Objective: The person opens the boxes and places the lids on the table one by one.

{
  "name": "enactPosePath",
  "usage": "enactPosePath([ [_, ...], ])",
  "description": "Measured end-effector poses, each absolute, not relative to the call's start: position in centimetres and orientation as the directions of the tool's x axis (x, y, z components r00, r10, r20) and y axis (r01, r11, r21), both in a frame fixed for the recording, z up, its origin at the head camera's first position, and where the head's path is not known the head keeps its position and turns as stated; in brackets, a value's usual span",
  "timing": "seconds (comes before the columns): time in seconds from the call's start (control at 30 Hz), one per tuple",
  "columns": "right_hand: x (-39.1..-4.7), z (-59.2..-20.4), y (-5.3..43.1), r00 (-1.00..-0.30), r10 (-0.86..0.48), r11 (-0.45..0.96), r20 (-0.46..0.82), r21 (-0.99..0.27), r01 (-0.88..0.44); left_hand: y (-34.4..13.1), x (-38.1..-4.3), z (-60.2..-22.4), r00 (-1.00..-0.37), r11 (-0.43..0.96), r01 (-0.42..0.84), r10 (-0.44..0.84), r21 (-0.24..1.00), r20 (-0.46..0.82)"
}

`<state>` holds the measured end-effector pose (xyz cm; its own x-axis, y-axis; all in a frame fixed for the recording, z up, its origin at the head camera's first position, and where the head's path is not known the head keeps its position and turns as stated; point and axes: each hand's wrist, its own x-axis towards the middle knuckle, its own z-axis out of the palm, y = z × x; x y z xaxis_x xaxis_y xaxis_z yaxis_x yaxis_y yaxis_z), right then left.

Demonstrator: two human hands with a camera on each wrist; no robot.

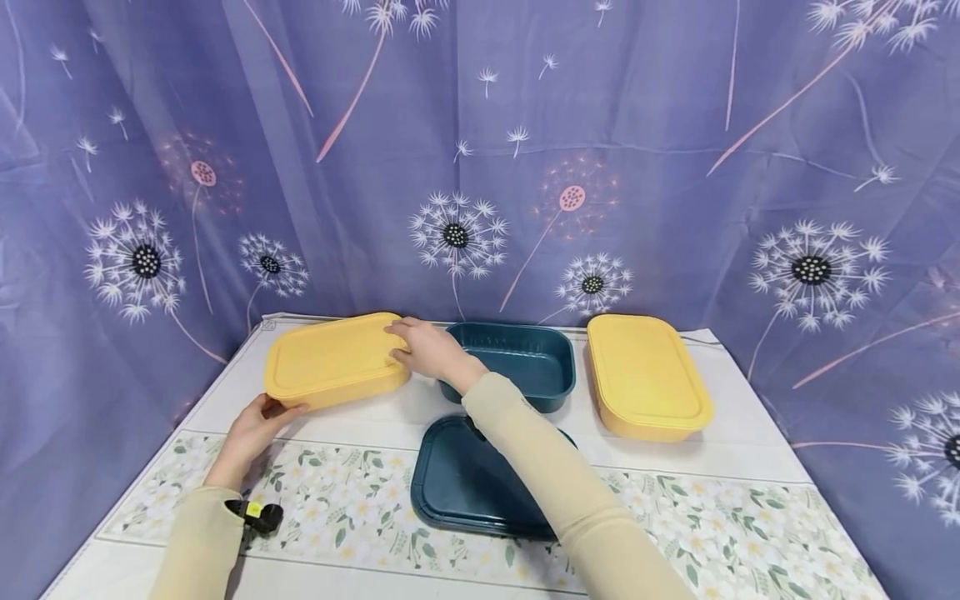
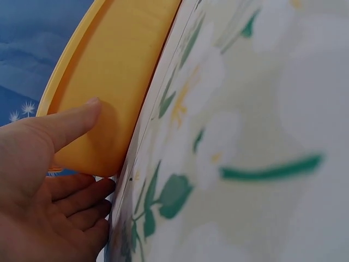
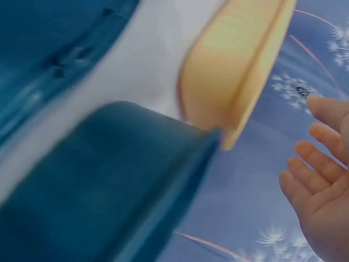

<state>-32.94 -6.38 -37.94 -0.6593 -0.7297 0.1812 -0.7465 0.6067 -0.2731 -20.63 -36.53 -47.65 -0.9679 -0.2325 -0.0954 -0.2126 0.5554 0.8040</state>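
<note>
Yellow all over, with softly rounded corners and a flat, closed top ringed by a raised border, the left-hand box (image 1: 330,358) sits at centre left of the frame, set slantwise near the back of the white table (image 1: 375,425). Its surface looks smooth and slightly matte, probably plastic, with no marks large enough to make out. The step in hand seems to be steadying or placing this box with a hand at each end. At its near left corner the left hand (image 1: 253,435) grips it, thumb along the side wall and fingers curled beneath; whether the box is lifted at that corner, I cannot tell. At the other end the right hand (image 1: 431,348) has its fingers loosely spread and apart, clamped on nothing (the right wrist view does not show them touching the box, though from above they overlap its edge). As I judge it, the next move calls for both hands working evenly, the right sleeve kept clear of the open teal tub (image 1: 532,367) at mid-frame and the teal lid (image 1: 468,483) below it. Another yellow box (image 1: 648,375), similarly closed, stands at centre right.
</note>
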Motion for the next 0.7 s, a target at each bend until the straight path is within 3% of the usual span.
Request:
enactPosePath([
  [0.3, -32.2, -35.5, -8.1, -0.61, -0.767, 0.571, 0.201, -0.221, -0.791, -37.1, -21.1, -47.9, -0.974, 0.549, -0.195, -0.209, 0.813, -0.092],
  [0.7, -30.9, -36.5, -10.7, -0.54, -0.818, 0.505, 0.196, -0.203, -0.839, -37.1, -21.1, -47.8, -0.973, 0.543, -0.203, -0.208, 0.815, -0.104],
])
